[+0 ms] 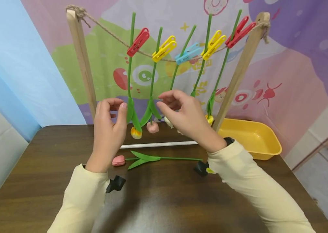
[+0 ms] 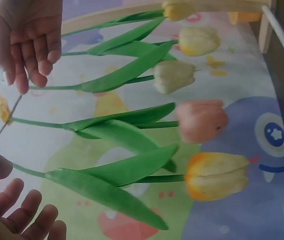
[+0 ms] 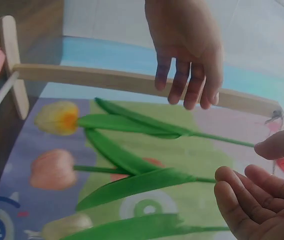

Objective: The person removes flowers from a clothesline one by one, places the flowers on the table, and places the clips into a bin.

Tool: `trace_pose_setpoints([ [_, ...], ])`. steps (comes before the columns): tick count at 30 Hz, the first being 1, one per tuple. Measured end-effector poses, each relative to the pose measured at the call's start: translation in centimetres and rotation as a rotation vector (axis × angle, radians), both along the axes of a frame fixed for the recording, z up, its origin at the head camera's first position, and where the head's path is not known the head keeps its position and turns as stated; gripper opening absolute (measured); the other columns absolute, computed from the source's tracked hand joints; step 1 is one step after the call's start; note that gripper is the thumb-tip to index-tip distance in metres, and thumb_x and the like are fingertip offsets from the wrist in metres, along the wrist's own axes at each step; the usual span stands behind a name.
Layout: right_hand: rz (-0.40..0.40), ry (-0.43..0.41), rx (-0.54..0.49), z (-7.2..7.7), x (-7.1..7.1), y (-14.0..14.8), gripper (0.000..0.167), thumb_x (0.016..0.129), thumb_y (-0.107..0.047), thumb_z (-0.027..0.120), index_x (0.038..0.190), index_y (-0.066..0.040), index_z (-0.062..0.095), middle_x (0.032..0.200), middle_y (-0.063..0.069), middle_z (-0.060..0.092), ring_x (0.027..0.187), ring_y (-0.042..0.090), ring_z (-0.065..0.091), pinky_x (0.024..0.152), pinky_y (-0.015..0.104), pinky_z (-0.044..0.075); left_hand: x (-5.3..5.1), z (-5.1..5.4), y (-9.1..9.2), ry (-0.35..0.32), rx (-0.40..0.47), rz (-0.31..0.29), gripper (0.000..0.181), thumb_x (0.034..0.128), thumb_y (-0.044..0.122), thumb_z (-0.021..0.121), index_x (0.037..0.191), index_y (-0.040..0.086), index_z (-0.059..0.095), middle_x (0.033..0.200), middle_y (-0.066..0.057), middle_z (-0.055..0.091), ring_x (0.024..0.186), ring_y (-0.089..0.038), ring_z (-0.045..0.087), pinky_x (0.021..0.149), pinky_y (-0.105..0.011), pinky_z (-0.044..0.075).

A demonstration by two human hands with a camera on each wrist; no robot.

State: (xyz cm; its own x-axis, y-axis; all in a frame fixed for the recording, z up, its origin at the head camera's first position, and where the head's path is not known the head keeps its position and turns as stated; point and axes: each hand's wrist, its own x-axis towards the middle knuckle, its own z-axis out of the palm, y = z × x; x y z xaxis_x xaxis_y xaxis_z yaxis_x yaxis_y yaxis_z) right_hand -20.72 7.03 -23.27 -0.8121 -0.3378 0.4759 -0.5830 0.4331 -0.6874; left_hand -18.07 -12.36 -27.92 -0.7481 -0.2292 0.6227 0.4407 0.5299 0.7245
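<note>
My left hand [image 1: 108, 134] is raised in front of the hanging tulips, its loosely bent fingers holding nothing. Across from it, my right hand [image 1: 190, 121] hovers with relaxed fingers, also bare. Between them hang a yellow-orange tulip [image 1: 136, 133] and a pink tulip [image 1: 152, 127], heads down. Paler tulips [image 2: 174, 76] hang farther right, partly hidden by the right hand in the head view. Clothespins grip the stems on a twine line [image 1: 108, 31]: a red clothespin [image 1: 138, 42], a yellow clothespin [image 1: 164, 49], a blue clothespin [image 1: 188, 53] and others to the right.
Two wooden posts [image 1: 82, 58] carry the twine, with a white rod [image 1: 161, 144] low between them. A pink tulip [image 1: 118, 160] lies on the brown table [image 1: 164, 200] in front. At the back right stands a yellow basin [image 1: 266, 137]. A cartoon-printed cloth [image 1: 292, 64] hangs behind.
</note>
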Motion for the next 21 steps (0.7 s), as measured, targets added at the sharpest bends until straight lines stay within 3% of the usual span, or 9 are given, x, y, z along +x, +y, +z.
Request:
trace_pose_setpoints([
  [5, 0.017, 0.048, -0.040, 1.3, 0.1, -0.7, 0.020, 0.089, -0.018, 0.063, 0.105, -0.006, 0.065, 0.090, 0.005, 0.068, 0.073, 0.011, 0.063, 0.067, 0.026, 0.051, -0.5, 1.0, -0.1, 0.005, 0.012, 0.004, 0.026, 0.0955, 0.016, 0.051, 0.109, -0.006, 0.052, 0.106, -0.019, 0.053, 0.098, -0.026, 0.051, 0.083, -0.037, 0.041],
  [13, 0.035, 0.142, -0.106, 4.4, 0.2, -1.7, 0.022, 0.088, -0.014, 0.063, 0.106, -0.001, 0.064, 0.090, 0.010, 0.068, 0.072, 0.014, 0.063, 0.067, 0.023, 0.049, -1.1, 2.0, -0.1, 0.010, 0.018, -0.003, 0.026, 0.0954, 0.015, 0.050, 0.111, -0.005, 0.052, 0.109, -0.018, 0.053, 0.100, -0.025, 0.051, 0.082, -0.032, 0.040],
  [21, 0.002, 0.095, -0.156, 7.3, 0.1, -2.7, 0.026, 0.089, -0.016, 0.062, 0.111, -0.002, 0.062, 0.097, 0.010, 0.066, 0.081, 0.013, 0.063, 0.076, 0.021, 0.049, -1.7, 3.2, 0.2, 0.001, 0.027, -0.006, 0.028, 0.0959, 0.017, 0.049, 0.114, -0.004, 0.051, 0.111, -0.016, 0.052, 0.100, -0.021, 0.050, 0.082, -0.031, 0.041],
])
